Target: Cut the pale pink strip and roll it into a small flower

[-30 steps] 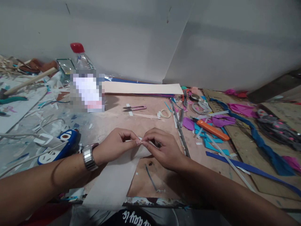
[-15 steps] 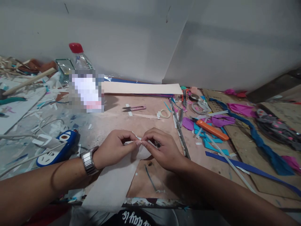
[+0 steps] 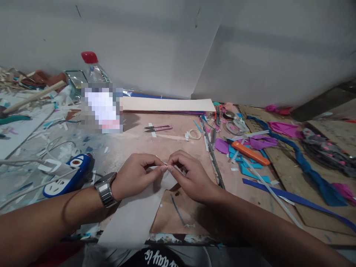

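A long strip of white paper (image 3: 133, 218) runs from under my hands down over the table's front edge. My left hand (image 3: 136, 177), with a metal watch (image 3: 105, 191) on its wrist, pinches the far end of the paper between thumb and forefinger. Right beside it, fingertips touching, my right hand (image 3: 193, 178) pinches at the same spot. The exact bit of paper between the tips is mostly hidden by the fingers. Beyond the hands lie thread snips (image 3: 158, 128) and a small roll of tape (image 3: 194, 134).
At left are a blue and white power strip (image 3: 66, 176) with cables and a red-capped bottle (image 3: 96, 70) behind a blurred patch. An orange utility knife (image 3: 250, 152) lies among coloured scraps at right. A long cream strip (image 3: 167, 104) lies along the back wall.
Almost nothing differs. Both hands keep their pinch at the same place, and the view has shifted very slightly.
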Available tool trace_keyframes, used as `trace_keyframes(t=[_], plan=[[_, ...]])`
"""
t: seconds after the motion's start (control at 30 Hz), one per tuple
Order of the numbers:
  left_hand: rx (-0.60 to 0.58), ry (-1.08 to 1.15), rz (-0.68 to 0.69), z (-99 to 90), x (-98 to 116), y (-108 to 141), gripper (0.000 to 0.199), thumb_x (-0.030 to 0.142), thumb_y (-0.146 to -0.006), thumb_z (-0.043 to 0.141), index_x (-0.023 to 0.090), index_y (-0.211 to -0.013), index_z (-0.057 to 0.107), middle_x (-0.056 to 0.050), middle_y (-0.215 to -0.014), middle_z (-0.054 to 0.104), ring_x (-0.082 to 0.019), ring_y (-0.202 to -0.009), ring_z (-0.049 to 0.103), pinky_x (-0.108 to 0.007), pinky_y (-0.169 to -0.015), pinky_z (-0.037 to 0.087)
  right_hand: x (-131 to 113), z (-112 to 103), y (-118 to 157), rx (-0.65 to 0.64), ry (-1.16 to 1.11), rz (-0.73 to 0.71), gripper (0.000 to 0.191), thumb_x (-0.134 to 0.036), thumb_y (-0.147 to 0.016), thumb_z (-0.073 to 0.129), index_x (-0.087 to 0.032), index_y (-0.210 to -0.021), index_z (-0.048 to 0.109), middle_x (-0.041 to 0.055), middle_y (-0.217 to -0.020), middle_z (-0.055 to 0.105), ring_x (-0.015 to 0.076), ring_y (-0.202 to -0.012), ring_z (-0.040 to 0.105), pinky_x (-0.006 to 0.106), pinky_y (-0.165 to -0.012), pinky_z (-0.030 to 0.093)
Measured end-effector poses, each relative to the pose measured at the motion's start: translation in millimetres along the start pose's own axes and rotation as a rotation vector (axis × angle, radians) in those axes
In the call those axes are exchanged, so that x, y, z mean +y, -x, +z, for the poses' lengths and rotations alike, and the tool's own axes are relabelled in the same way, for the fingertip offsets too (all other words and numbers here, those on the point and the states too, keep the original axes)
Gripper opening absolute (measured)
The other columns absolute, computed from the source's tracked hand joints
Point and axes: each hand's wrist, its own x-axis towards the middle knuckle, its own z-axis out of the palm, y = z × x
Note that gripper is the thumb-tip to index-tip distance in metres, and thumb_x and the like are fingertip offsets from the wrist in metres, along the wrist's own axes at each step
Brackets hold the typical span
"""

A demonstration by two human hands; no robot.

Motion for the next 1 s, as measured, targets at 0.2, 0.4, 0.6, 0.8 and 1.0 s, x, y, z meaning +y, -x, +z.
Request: trace_keyframes(t=[0.2, 0.4, 0.6, 0.8, 1.0], plan=[[0.018, -0.099, 0.109, -1.0, -4.4, -2.0, 0.022, 0.035, -0.098, 0.064, 0.020, -0.093, 0.078, -0.001, -0.086, 0.078, -0.012, -0.074, 0.068, -0.024, -0.069, 0.047, 2.0, 0.5, -1.3, -0.002, -0.005, 0.029, 0.013, -0.027, -0.103, 0.055, -0.021, -0.092, 0.060, 0.0041, -0.091, 0.061, 0.0173, -0.083, 0.057, 0.031, -0.073, 0.045], [-0.011, -0.227, 0.210, -2.3, -5.5, -2.4, 0.022, 0.033, -0.101, 0.059, 0.019, -0.099, 0.075, -0.002, -0.090, 0.077, -0.013, -0.078, 0.068, -0.024, -0.072, 0.046, 0.2, 0.3, -1.8, -0.050, 0.010, 0.027, 0.015, -0.024, -0.105, 0.048, -0.020, -0.092, 0.055, 0.0046, -0.093, 0.059, 0.0181, -0.086, 0.056, 0.032, -0.077, 0.045], [0.000, -0.217, 0.186, -2.1, -2.7, -2.2, 0.023, 0.034, -0.100, 0.059, 0.019, -0.096, 0.076, -0.002, -0.089, 0.078, -0.013, -0.077, 0.068, -0.023, -0.072, 0.046, 3.3, 2.2, -0.8, -0.045, 0.018, 0.050, 0.015, -0.025, -0.105, 0.049, -0.020, -0.092, 0.056, 0.0037, -0.092, 0.060, 0.0169, -0.083, 0.056, 0.030, -0.074, 0.044], [0.014, -0.094, 0.080, -1.7, -1.0, -1.9, 0.023, 0.039, -0.098, 0.064, 0.022, -0.097, 0.080, 0.000, -0.090, 0.080, -0.013, -0.077, 0.070, -0.022, -0.071, 0.048, 5.0, 0.8, -1.4, 0.000, 0.007, 0.042, 0.013, -0.028, -0.101, 0.059, -0.019, -0.092, 0.063, 0.0022, -0.088, 0.061, 0.0149, -0.078, 0.056, 0.028, -0.069, 0.042], [0.008, -0.042, -0.012, -1.5, -3.6, -2.3, 0.026, 0.042, -0.096, 0.065, 0.021, -0.094, 0.081, -0.001, -0.087, 0.080, -0.014, -0.075, 0.069, -0.023, -0.068, 0.048, 4.3, -0.6, -1.5, -0.020, 0.025, 0.020, 0.012, -0.026, -0.101, 0.059, -0.019, -0.091, 0.063, 0.0028, -0.089, 0.062, 0.0148, -0.079, 0.056, 0.028, -0.070, 0.043]])
